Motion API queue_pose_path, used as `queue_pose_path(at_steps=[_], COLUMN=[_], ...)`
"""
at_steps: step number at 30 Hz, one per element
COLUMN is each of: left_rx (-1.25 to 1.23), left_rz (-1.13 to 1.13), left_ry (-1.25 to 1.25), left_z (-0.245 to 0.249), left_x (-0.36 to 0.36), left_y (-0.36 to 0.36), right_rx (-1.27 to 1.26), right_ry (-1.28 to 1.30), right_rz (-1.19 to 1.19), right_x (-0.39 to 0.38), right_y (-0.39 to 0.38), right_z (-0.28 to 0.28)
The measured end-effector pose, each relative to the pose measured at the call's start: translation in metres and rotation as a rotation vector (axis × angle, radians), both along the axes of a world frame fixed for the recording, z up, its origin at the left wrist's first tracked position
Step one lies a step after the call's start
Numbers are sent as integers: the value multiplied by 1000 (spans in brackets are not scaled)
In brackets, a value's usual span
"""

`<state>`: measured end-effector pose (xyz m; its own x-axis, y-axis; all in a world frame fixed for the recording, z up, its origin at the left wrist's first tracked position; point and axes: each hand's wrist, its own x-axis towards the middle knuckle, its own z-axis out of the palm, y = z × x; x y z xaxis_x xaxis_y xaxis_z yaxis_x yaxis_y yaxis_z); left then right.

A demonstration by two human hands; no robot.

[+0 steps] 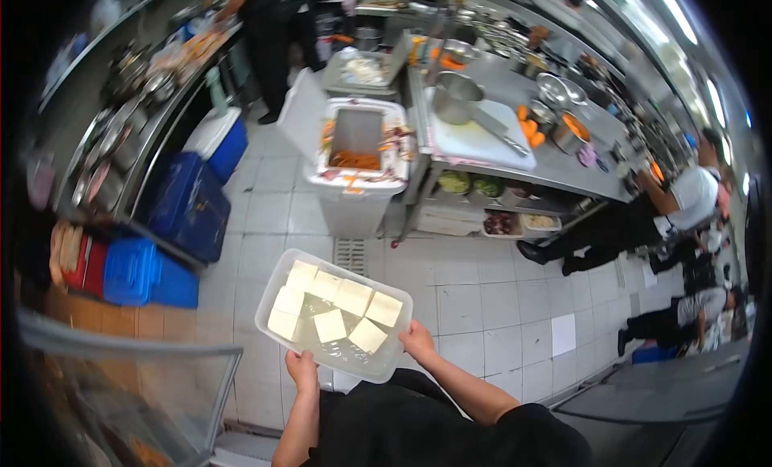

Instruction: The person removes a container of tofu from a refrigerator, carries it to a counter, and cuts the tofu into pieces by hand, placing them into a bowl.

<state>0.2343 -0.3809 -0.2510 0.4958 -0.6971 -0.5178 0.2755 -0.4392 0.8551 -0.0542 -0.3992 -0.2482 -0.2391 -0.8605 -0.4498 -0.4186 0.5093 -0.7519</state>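
I hold a translucent white plastic tub in front of my body, above the tiled floor. Several pale blocks of what looks like tofu lie in it in shallow clear liquid, most of them along the far and left sides. My left hand grips the near rim toward its left part, thumb on top. On the right end of the tub, my right hand is closed around the rim. The undersides of both hands' fingers are hidden by the tub.
Ahead stands an open white bin with orange scraps. A steel table carries a pot and a knife on a white board. Blue containers line the left. People stand at right and back. A glass door is near left.
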Motion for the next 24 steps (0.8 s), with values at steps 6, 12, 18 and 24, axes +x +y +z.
queue_pose_path(at_steps=[6, 12, 18, 24], left_rx=[-116, -415, -545, -547], left_rz=[-361, -700, -923, -1178], left_ry=[-153, -454, -357, -293], left_z=[52, 122, 156, 168], left_x=[-110, -213, -311, -417], left_y=[-115, -226, -314, -366], right_rx=[-97, -245, -441, -531], right_ry=[-144, -230, -248, -207], right_rz=[-347, -625, -843, -1033], right_x=[-100, -169, -221, -277], right_y=[-25, -50, -78, -89], right_z=[95, 148, 177, 188])
